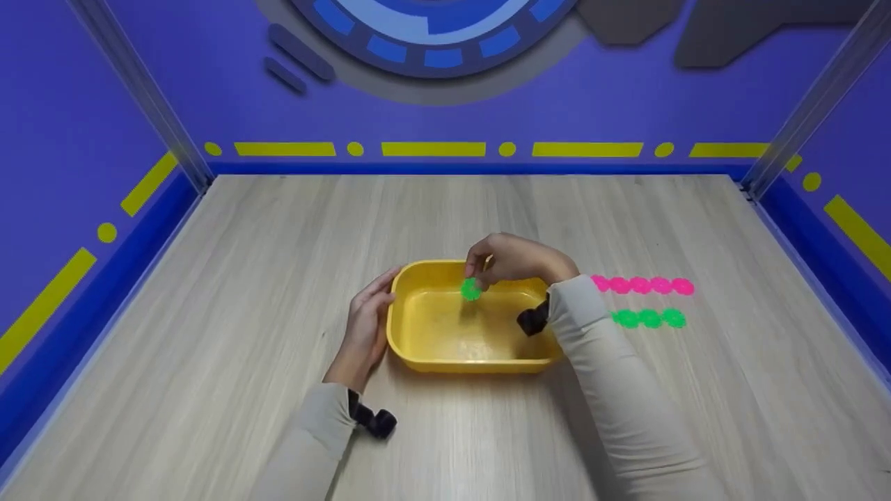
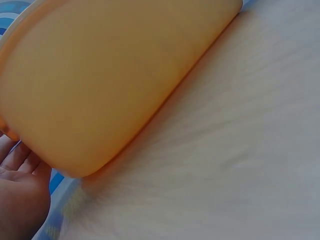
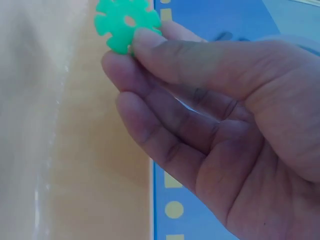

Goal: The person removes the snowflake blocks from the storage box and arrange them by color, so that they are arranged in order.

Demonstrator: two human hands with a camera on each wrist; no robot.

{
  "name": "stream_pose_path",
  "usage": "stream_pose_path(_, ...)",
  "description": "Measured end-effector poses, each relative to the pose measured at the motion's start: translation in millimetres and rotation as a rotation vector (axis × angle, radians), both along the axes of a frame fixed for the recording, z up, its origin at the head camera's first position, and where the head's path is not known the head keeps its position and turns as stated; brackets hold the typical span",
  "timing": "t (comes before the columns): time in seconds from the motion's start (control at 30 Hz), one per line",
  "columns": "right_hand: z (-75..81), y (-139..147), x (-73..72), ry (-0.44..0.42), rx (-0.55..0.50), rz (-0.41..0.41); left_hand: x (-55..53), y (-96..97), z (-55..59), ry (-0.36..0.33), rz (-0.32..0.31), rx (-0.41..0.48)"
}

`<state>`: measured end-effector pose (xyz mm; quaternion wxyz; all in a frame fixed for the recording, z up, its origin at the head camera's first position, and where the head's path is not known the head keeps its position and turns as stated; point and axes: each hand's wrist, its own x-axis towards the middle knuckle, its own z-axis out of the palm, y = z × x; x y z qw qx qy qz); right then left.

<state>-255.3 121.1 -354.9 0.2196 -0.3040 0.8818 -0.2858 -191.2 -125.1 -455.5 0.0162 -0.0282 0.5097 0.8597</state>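
A yellow plastic basin point(image 1: 431, 367) stands on the table, its inside visible from above. Above its far part, my right hand point(image 1: 511, 257) pinches a green notched plastic disc point(image 1: 470, 289) between thumb and fingers. The right wrist view shows the disc point(image 3: 116, 22) close up, with a small hole in its middle and slots around its edge; the thumb of the hand point(image 3: 215, 105) lies across its lower part. Against the basin's left outer side rests my left hand point(image 1: 365, 320), fingers extended. In the left wrist view, those fingers point(image 2: 20, 160) are partly hidden by the basin point(image 2: 110, 75).
Right of the basin, a row of pink discs point(image 1: 640, 285) lies on the wooden table point(image 1: 230, 306). A row of green discs point(image 1: 651, 319) lies nearer, and the right sleeve point(image 1: 626, 390) covers part of it. Blue-purple panels point(image 1: 209, 111) enclose the table.
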Motion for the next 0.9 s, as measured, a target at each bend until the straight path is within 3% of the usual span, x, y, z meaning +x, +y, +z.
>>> stream_pose_path(0.3, 8.0, 21, -0.9, -0.007, 0.025, -0.064, -0.2, -0.4, -0.9, 0.001, -0.004, 0.003)
stream_pose_path(0.9, 8.5, 73, -2.7, 0.018, -0.034, -0.146, 1.8, -0.7, 1.2, 0.005, -0.019, 0.007)
